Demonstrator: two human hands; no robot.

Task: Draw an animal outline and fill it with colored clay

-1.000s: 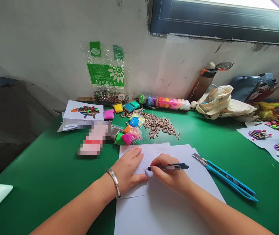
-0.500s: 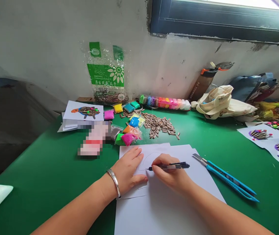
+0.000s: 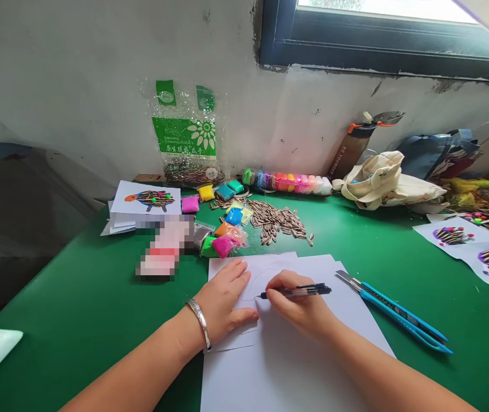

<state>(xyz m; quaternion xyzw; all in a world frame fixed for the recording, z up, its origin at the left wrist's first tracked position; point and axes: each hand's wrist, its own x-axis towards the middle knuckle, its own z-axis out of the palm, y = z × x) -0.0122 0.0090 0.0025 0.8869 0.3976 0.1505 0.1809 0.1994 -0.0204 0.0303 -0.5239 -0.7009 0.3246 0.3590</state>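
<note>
My right hand point(image 3: 300, 306) grips a dark pen point(image 3: 298, 290) whose tip rests on a sheet of white paper point(image 3: 287, 349), beside a faint curved outline. My left hand point(image 3: 225, 300), with a silver bracelet on the wrist, lies flat on the paper's left part and presses it to the green table point(image 3: 77, 297). A second white sheet sticks out from under the top one near the left hand.
A blue utility knife point(image 3: 394, 312) lies right of the paper. Behind it lie a heap of sunflower seeds point(image 3: 279, 220), small coloured clay packets point(image 3: 223, 240), a row of clay packets point(image 3: 287, 182), a seed bag point(image 3: 186, 134), finished seed pictures point(image 3: 145, 197) and a cloth bag point(image 3: 382, 180).
The view has dropped slightly. Both hands and the pen stay almost in place; the pen tip has shifted a touch to the right.
</note>
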